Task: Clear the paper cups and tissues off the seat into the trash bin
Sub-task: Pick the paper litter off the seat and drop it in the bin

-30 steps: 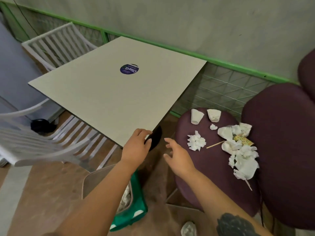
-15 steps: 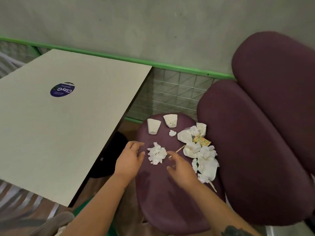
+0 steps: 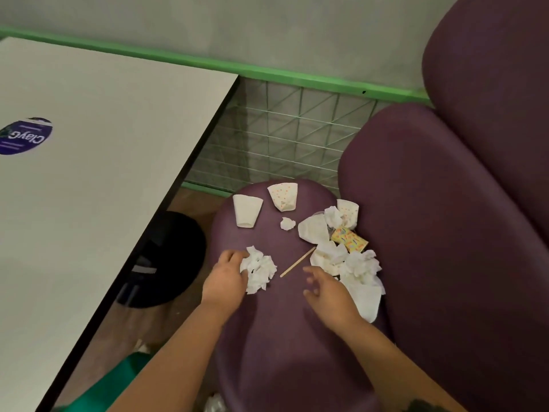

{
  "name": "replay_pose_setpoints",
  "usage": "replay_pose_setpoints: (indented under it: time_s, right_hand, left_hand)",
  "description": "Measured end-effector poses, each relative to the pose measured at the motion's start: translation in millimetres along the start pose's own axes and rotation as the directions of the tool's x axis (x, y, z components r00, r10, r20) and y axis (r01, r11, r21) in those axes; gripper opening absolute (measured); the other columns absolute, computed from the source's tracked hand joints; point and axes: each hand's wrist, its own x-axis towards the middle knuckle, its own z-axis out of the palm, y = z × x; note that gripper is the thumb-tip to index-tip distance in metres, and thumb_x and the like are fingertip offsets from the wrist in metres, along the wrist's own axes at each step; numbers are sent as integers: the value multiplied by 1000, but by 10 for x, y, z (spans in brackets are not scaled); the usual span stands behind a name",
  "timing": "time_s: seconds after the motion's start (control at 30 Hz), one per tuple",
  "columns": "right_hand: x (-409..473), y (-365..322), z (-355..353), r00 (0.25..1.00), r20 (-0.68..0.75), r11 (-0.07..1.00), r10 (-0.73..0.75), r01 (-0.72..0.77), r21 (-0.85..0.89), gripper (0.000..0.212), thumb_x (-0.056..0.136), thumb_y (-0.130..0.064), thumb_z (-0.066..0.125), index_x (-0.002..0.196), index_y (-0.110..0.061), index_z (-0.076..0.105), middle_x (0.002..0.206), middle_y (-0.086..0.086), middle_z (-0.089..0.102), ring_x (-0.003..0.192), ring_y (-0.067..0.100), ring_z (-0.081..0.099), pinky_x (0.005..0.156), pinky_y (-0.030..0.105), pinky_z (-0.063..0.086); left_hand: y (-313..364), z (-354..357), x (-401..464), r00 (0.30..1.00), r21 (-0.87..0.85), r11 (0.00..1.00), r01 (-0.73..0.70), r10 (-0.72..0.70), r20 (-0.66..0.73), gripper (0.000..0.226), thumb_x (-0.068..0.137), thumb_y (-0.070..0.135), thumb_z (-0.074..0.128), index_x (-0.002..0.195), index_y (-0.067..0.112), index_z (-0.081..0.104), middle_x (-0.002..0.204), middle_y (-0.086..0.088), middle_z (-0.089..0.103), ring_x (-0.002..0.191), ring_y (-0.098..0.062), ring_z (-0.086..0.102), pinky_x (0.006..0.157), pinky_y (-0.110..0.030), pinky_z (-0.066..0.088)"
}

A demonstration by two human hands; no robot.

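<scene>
- Left hand at center frame, fingers curled onto the left edge of a crumpled tissue wad on the purple seat; it grips the wad.
- Right hand just right of center, fingers loosely spread and slightly blurred, holding nothing; it sits near the tissue pile, contact unclear.
- Wooden stick lies on the seat between the two hands, angled up to the right.
- Plain white paper cup sits upside down at the upper part of the seat; dotted paper cup lies tipped just right of it.
- Small tissue ball below the dotted cup.
- Third dotted cup lies at the top of the pile against the backrest; yellow wrapper below it.
- Trash bin: only a green bit at lower left of frame, mostly hidden.
- Tabletop fills the left of the frame, with a round blue sticker.
</scene>
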Motion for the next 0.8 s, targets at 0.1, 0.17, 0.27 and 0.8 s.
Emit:
replay_pose_setpoints:
  time_s: [0.1,0.17,0.27,0.8]
  right_hand:
    - [288,77,57,1000,-8,1000,12,-12,7,46,87,-14,57,130,-28,50,118,-6,60,110,9,59,95,25,45]
    - [475,98,83,1000,-17,1000,-2,2,-3,46,88,-13,57,131,-26,50,120,-5,59,110,9,58,92,21,42]
    - [824,139,155,999,-36,997,-36,33,-70,46,87,-11,56,131,-24,50,125,-1,54,106,13,56,91,23,41]
    - [2235,26,622,986,157,928,63,0,-372,65,90,-9,53,147,-25,27,157,13,-3,135,33,35,106,32,34]
  left_hand:
    - [-70,148,302,997,90,996,-19,13,70,47,89,9,49,132,28,47,135,0,39,111,-25,52,84,-35,50]
    - [-91,231,476,990,188,981,-54,28,141,56,87,5,50,136,31,41,144,1,30,123,-24,42,89,-36,50]
    - [-147,383,740,959,329,935,-136,41,279,66,87,4,53,142,34,32,152,1,14,134,-23,30,94,-36,45]
    - [-684,923,1227,905,282,943,-177,43,424,46,84,1,57,124,24,49,127,-3,37,104,-26,53,87,-36,50]
